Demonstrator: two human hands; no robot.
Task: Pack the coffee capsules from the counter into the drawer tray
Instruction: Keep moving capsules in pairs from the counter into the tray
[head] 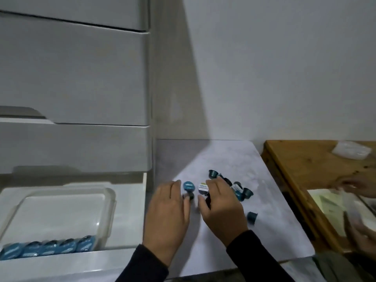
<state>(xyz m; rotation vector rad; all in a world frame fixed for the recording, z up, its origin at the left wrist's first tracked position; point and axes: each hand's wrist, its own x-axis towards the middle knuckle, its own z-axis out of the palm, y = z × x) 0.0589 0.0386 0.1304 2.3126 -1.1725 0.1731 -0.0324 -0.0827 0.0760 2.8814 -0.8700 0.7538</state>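
Several dark blue coffee capsules [240, 190] lie scattered on the pale marble counter [264, 231]; one [251, 217] lies apart at the right. My left hand [168, 216] rests on the counter, fingertips touching a small dark capsule [189, 197] below a blue-lidded capsule [189, 186]. My right hand [220, 208] reaches over the pile, thumb and fingers around a white-lidded capsule [203, 189]; the grip itself is blurred. At the lower left, the open drawer holds a clear plastic tray [105, 210] with a row of blue-lidded capsules [48, 248] along its near edge.
A white drawer unit [77, 78] rises above the open drawer at the left. A wooden table [305, 165] adjoins the counter at the right, with a clear plastic bag [351, 152] on it. Another person's hands [358, 187] work at the right edge.
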